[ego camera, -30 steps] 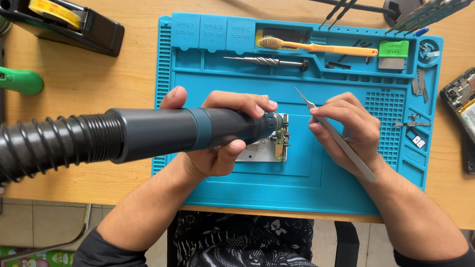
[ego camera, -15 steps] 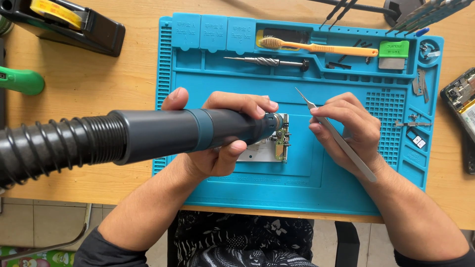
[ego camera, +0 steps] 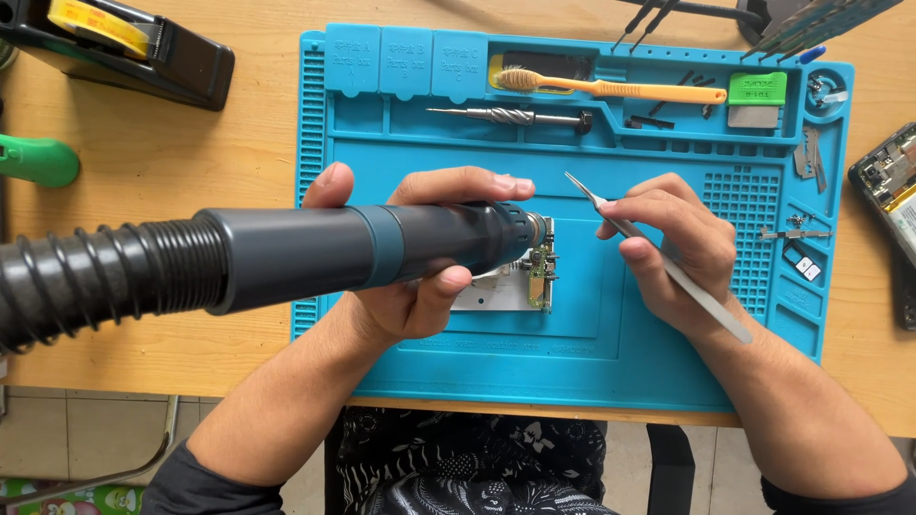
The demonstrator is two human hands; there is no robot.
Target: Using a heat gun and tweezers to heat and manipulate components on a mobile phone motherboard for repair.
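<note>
tape dispenser (ego camera: 134, 52) top left | toothbrush (ego camera: 611, 88) (orange handle) in mat tray | opened phone (ego camera: 892, 186) right edge

Light wooden table (ego camera: 191, 143); pale tiled floor (ego camera: 86, 434) below.

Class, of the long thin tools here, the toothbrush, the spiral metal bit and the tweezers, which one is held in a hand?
The tweezers, gripped in the right hand; the others lie in the mat's top trays.

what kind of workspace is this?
Likely a small electronics repair bench: blue silicone repair mat, hot-air tool in the left hand aimed at a circuit board, tweezers in the right hand.
</note>
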